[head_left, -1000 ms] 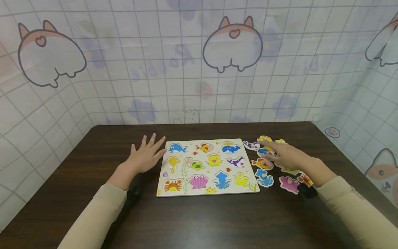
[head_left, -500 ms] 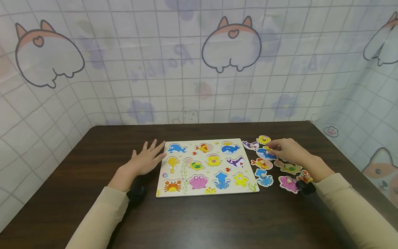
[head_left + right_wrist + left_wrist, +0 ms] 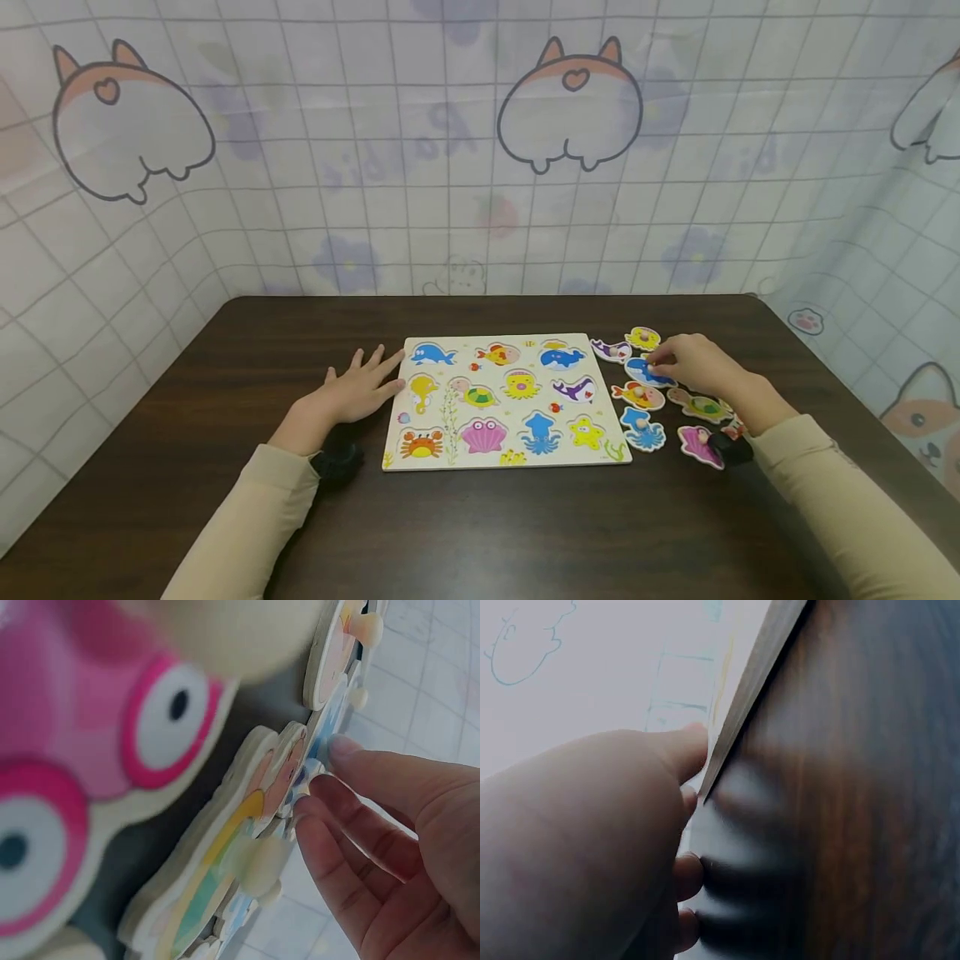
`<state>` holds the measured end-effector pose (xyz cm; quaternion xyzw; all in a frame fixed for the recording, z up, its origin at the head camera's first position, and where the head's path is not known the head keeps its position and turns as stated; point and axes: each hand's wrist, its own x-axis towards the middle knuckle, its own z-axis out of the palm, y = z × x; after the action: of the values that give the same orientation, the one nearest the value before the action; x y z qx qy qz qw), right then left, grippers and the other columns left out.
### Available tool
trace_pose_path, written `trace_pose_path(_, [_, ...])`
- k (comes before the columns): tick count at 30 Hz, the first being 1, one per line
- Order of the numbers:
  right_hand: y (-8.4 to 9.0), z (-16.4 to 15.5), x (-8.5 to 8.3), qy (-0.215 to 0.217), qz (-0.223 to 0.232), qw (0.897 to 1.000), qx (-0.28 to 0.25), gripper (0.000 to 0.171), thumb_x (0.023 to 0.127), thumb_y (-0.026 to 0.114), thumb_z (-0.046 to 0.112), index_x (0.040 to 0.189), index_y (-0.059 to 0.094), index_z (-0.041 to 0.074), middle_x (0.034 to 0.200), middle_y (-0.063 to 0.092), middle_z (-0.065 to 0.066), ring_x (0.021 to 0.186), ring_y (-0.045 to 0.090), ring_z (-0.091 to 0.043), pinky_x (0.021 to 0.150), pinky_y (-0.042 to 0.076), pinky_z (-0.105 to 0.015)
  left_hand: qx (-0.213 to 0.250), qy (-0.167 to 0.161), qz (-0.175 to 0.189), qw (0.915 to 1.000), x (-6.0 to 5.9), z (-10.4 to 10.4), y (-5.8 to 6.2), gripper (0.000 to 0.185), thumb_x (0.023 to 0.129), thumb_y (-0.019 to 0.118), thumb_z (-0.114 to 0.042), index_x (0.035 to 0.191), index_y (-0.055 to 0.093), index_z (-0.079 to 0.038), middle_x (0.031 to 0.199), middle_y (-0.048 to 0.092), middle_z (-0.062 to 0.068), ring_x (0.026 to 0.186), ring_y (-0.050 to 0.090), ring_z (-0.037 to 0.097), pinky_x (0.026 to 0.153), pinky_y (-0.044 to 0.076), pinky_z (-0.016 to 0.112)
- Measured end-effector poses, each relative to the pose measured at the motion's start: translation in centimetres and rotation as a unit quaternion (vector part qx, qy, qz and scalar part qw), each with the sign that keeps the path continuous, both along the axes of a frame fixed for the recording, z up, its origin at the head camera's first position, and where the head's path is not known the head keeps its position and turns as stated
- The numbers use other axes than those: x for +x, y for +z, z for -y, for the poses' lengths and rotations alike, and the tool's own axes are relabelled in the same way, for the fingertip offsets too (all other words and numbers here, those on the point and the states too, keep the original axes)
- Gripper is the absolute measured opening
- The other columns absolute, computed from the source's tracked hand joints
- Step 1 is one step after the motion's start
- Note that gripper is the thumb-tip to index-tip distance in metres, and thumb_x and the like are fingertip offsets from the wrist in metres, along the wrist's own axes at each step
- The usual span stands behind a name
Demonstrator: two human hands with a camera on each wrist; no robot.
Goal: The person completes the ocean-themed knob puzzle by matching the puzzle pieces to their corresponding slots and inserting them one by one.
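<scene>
Soft, even light fills the head view, with a dull sheen on the table [image 3: 495, 529] nearer than the left hand [image 3: 348, 397] and right hand [image 3: 693, 364]. The left wrist view is dim, its wall glaring beyond the hand; dark smears (shadow or reflection, unclear) lie by the fingers [image 3: 688, 876]. Near the right hand, a knob [image 3: 259, 866] blurs.

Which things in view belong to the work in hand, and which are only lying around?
Belonging, it seems:
puzzle board, left hand at its edge
blue whale piece, right hand on it
other loose pieces, beside the board

Only around:
dark table
patterned backdrop
black wrist devices
</scene>
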<state>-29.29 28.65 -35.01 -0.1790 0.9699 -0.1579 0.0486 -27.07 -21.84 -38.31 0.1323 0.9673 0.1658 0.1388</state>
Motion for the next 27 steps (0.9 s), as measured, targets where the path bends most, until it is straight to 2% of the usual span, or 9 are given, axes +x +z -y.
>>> trace_pose_path(6, [-0.04, 0.33, -0.32, -0.006, 0.004, 1.0, 0.012, 0.02, 0.095, 0.073, 0.006, 0.109, 0.075, -0.008, 0.103, 0.073, -0.022, 0.088, 0.068, -0.03, 0.084, 0.057, -0.051, -0.005, -0.007, -0.004, 1.0, -0.02, -0.03, 0.02, 0.068, 0.11, 0.038, -0.049, 0.167, 0.015, -0.019, 0.169, 0.004, 0.024, 0.151, -0.002, 0.054, 0.108, 0.0, 0.081])
trace_pose_path(22, [0.03, 0.65, -0.37, -0.012, -0.007, 1.0, 0.021, 0.017, 0.095, 0.072, 0.004, 0.106, 0.076, -0.008, 0.099, 0.073, -0.019, 0.081, 0.066, -0.024, 0.081, 0.058, -0.048, -0.007, -0.002, -0.005, 1.0, -0.3, 0.16, -0.46, 0.068, 0.11, 0.039, -0.05, 0.167, 0.018, -0.019, 0.169, 0.005, 0.024, 0.151, -0.002, 0.054, 0.108, 0.001, 0.081])
trace_pose_path(27, [0.51, 0.36, -0.04, -0.01, -0.013, 1.0, 0.011, 0.017, 0.096, 0.071, 0.004, 0.107, 0.076, -0.008, 0.101, 0.073, -0.021, 0.086, 0.068, -0.029, 0.082, 0.058, -0.049, -0.007, -0.005, -0.006, 0.9999, -0.29, 0.02, -0.33, 0.068, 0.11, 0.039, -0.05, 0.167, 0.017, -0.02, 0.169, 0.005, 0.024, 0.151, -0.002, 0.054, 0.108, 0.001, 0.081])
